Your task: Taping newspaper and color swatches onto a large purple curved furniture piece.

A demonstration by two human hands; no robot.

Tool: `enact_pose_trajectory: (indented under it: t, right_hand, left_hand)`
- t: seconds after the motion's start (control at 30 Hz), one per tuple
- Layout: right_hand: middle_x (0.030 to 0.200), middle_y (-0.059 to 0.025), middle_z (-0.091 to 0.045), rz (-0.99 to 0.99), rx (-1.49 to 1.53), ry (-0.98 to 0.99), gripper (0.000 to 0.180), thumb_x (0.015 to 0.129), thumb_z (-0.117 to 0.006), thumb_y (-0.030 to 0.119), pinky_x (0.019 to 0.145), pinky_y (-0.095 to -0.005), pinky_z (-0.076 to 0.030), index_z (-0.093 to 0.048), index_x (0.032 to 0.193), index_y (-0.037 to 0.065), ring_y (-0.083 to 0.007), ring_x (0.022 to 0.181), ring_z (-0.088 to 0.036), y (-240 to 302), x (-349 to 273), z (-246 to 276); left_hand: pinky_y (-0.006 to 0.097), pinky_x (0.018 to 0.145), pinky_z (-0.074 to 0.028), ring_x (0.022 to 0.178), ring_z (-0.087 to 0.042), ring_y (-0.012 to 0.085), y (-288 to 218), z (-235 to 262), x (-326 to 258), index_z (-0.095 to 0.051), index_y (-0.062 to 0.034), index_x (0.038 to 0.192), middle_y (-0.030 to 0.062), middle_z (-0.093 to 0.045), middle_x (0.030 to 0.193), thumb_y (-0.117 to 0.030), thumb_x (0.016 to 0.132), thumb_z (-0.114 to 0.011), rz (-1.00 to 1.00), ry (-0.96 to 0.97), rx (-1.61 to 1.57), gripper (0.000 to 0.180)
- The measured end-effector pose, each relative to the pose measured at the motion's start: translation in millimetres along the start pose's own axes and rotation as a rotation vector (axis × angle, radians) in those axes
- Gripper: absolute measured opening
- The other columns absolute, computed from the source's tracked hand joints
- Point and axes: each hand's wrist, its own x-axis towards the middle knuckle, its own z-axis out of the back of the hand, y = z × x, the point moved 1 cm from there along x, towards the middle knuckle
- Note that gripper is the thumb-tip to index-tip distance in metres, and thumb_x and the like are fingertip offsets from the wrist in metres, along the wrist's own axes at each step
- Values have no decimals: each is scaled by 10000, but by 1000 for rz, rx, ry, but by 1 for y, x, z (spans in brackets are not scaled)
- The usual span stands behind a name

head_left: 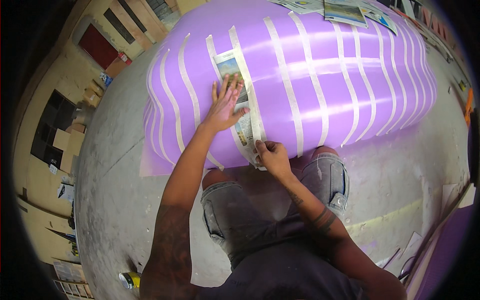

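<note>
A large purple panel (310, 50) lies on the floor in front of my knees, crossed by several curved strips of pale masking tape (282, 75). A long strip of newspaper (243, 127) lies across it between two tape lines. My left hand (225, 102) presses flat on the upper part of the newspaper strip, fingers spread. My right hand (270, 152) pinches the near end of the strip and the tape beside it at the panel's near edge.
More newspaper sheets (345, 11) lie on the panel's far end. A yellow spray can (131, 280) rests on the concrete floor (115, 165) by my left side. Cardboard pieces (70, 145) and a red door (97, 46) are at the left; another purple panel (445, 255) stands at right.
</note>
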Motion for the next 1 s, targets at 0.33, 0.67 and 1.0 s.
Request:
enact_pose_trajectory:
  t: [0.33,0.67,1.0]
  right_hand:
    - [637,-121,-685,62,-126,-20,410,995,-631,303,574,-353,-503,-736,848,-65,-180,565,-653,8,-5,3]
    - [623,-256,-612,346,-366,-164,362,967,-634,268,565,-474,-475,-695,806,-50,-393,549,-634,-14,4,2]
    - [559,-184,-552,306,-93,-90,323,970,-647,234,519,-392,-424,-687,817,-48,-197,478,-527,29,-17,-5]
  left_hand:
    - [560,1260,69,1600,-31,318,3,6,-9,-256,-139,1641,90,-121,1733,-609,1038,-402,-18,169,-42,778]
    - [578,1254,62,1601,-47,312,0,3,-10,-254,-118,1639,110,-146,1727,-571,1061,-342,-58,150,22,739]
    - [583,1252,34,1595,-105,289,-6,8,-8,-290,-164,1635,77,-184,1721,-487,1074,-344,-117,145,-17,650]
